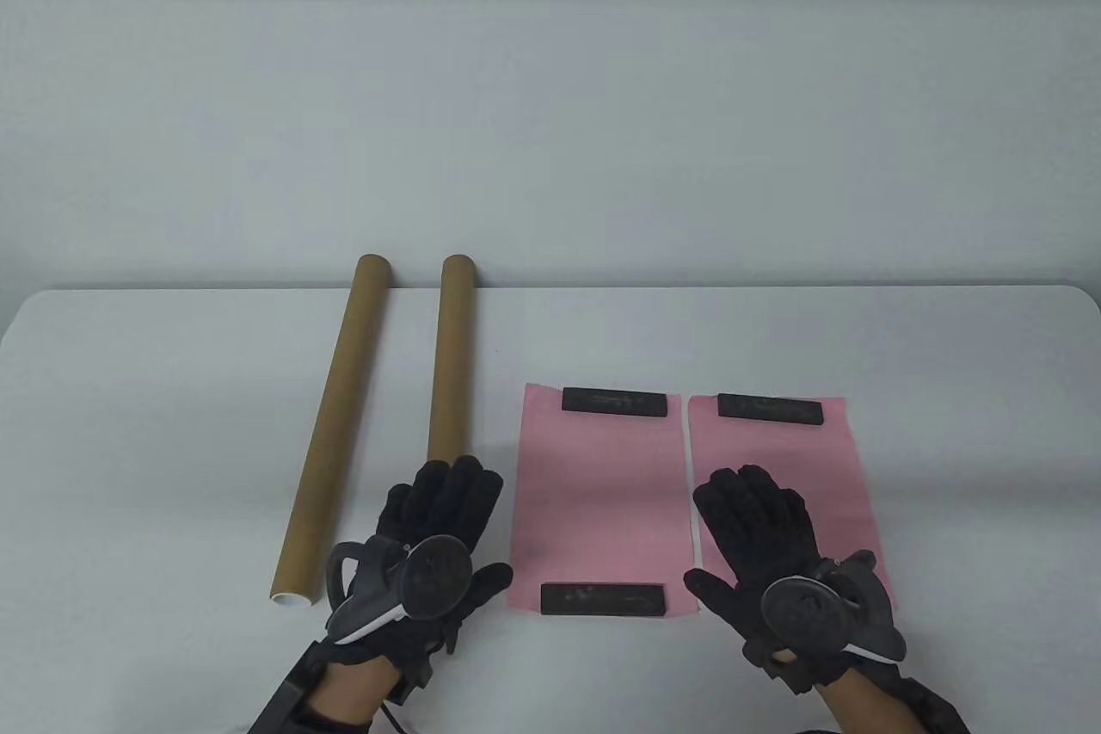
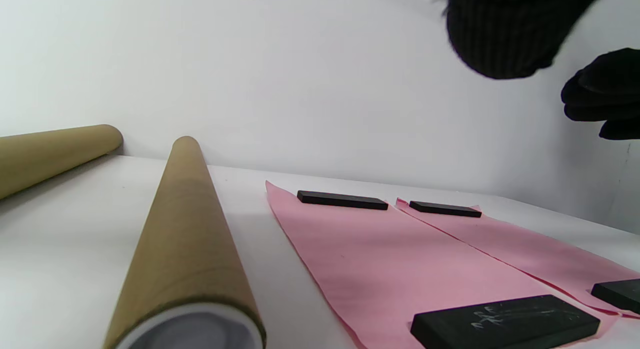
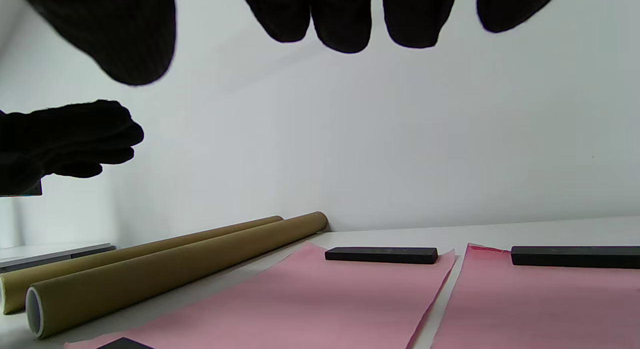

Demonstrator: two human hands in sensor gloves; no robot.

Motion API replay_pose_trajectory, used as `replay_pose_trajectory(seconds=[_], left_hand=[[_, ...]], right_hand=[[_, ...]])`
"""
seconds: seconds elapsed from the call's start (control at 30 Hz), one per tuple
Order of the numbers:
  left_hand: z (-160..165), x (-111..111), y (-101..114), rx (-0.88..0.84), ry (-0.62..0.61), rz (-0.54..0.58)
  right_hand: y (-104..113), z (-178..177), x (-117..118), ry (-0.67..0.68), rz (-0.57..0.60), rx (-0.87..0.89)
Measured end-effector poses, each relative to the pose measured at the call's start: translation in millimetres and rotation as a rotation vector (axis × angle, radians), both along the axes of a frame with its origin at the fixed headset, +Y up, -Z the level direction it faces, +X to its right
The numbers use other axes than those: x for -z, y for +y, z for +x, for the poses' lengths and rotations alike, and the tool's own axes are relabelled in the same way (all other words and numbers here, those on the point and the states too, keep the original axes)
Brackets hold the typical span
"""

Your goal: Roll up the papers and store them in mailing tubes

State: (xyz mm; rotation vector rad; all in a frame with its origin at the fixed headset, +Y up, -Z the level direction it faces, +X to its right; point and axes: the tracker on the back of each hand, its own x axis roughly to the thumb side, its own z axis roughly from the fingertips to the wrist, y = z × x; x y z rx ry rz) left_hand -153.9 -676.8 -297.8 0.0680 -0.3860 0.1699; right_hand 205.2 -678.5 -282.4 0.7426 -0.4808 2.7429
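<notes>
Black knit gloves on both hands, a grey disc tracker strapped on the back of each. Left hand (image 1: 434,549) palm down with fingers stretched forward and slightly spread, above the near end of the right-hand mailing tube (image 1: 452,360), holding nothing; in the left wrist view only fingertips (image 2: 505,31) at the top edge, clear of the tabletop. Right hand (image 1: 778,558) likewise flat and open, fingers fanned, thumb out to the left, above the near half of the right pink sheet (image 1: 778,459), gripping nothing; in the right wrist view fingertips (image 3: 345,16) hanging well above the paper. White tabletop (image 1: 172,424) with rounded corners, set against a plain pale grey-white wall (image 1: 550,80). Two brown cardboard tubes side by side left of centre, far ends at the wall, the left one (image 1: 335,424) angled outward with a white-lined open near end. Left pink sheet (image 1: 593,493) just beside the right one, a narrow white gap between, both flat. Black rectangular weights on the paper: one (image 1: 615,402) at the far edge and one (image 1: 604,600) at the near edge of the left sheet, one (image 1: 771,410) at the far edge of the right sheet, and another (image 2: 617,294) at its near edge, seen only from the left wrist.
</notes>
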Motion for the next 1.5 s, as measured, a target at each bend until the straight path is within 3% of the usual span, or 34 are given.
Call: replay_pose_trajectory(seconds=[0.43,0.77,1.0,1.07,1.27,1.5], left_hand=[[-7,8,-4,-0.011,0.068,-0.032],[-23,34,-20,-0.026,0.239,-0.188],[-13,56,-21,0.0,0.334,-0.222],[-8,68,-24,0.027,0.375,-0.271],[4,126,-40,0.269,0.613,-0.585],[2,168,-63,0.318,0.776,-0.786]], right_hand=[[5,5,2,-0.024,0.014,0.006],[4,10,6,-0.044,-0.001,-0.001],[8,15,4,-0.046,0.015,0.0],[9,16,4,-0.049,0.018,-0.001],[9,18,3,-0.043,0.015,0.002],[6,17,4,-0.038,-0.002,-0.004]])
